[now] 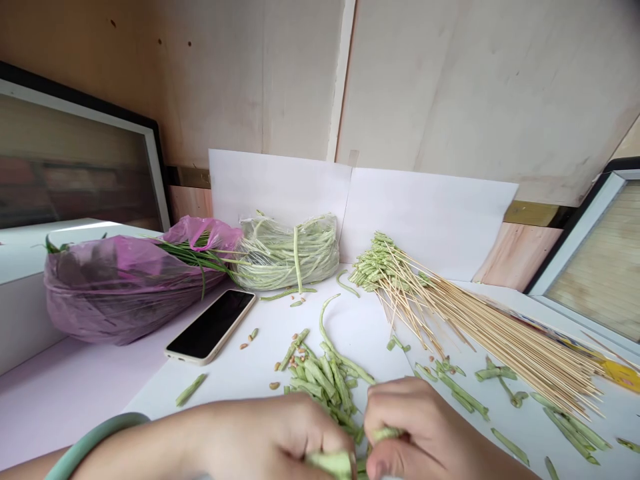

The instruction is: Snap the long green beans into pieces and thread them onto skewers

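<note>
My left hand (295, 430), with a green bangle (95, 437) on its wrist, is closed on a pale green bean piece (330, 463) at the bottom edge. Close beside it, my right hand (425, 427) is closed too, and a bit of green bean (387, 433) shows between its thumb and fingers. Whether both hands hold parts of one bean I cannot tell. Just beyond them lies a heap of cut bean pieces (325, 380), with one long curved bean (345, 360) along its right side. The lower fingers are cut off by the frame.
A phone (213, 327) lies left. Behind are a purple bag (125, 287) of green stalks and a clear bag (285, 253) of long beans. Bamboo skewers (500, 333) spread at right, near skewered beans (383, 263). Bean scraps (465, 393) lie scattered; white boards (430, 220) stand behind.
</note>
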Demonstrator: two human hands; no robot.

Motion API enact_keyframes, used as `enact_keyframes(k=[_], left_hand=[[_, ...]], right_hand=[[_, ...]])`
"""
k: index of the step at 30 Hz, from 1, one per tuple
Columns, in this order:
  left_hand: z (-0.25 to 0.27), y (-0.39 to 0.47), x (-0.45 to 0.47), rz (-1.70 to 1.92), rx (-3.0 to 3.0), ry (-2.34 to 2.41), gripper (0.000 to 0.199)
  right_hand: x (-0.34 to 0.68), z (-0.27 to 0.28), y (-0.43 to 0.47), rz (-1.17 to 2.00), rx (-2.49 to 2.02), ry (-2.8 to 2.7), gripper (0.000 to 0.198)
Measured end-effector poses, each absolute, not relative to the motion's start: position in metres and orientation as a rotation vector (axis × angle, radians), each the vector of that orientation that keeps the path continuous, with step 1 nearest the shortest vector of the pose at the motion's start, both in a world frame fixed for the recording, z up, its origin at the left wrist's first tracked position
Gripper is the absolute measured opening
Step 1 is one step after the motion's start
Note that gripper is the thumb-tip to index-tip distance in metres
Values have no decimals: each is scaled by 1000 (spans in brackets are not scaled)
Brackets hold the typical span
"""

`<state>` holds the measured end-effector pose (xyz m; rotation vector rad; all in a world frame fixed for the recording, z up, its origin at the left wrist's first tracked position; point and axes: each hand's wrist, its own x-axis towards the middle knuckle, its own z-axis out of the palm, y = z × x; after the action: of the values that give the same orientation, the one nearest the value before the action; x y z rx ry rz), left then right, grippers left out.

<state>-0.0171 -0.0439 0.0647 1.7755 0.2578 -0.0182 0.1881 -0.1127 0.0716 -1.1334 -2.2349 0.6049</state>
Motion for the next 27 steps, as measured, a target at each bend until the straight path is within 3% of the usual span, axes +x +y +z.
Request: enact_keyframes(k=[3, 6, 10, 17, 27], left_hand=[[61, -39, -12, 89, 1416, 506, 41], [56, -34, -8, 227, 1160, 595, 46], [52, -33, -6, 270, 1027, 567, 44], [47, -32, -5, 271, 1002, 467, 40], [54, -42, -6, 134, 1220, 487, 44]], right_hand=[[190, 72, -109, 652, -1220, -2141, 35], [192, 71, -110, 687, -1264, -2124, 15], [194, 72, -112, 711, -1215, -2117, 36], [189, 59, -106, 629, -986, -2101, 52], [174, 34, -106, 541, -1069, -1890, 45]])
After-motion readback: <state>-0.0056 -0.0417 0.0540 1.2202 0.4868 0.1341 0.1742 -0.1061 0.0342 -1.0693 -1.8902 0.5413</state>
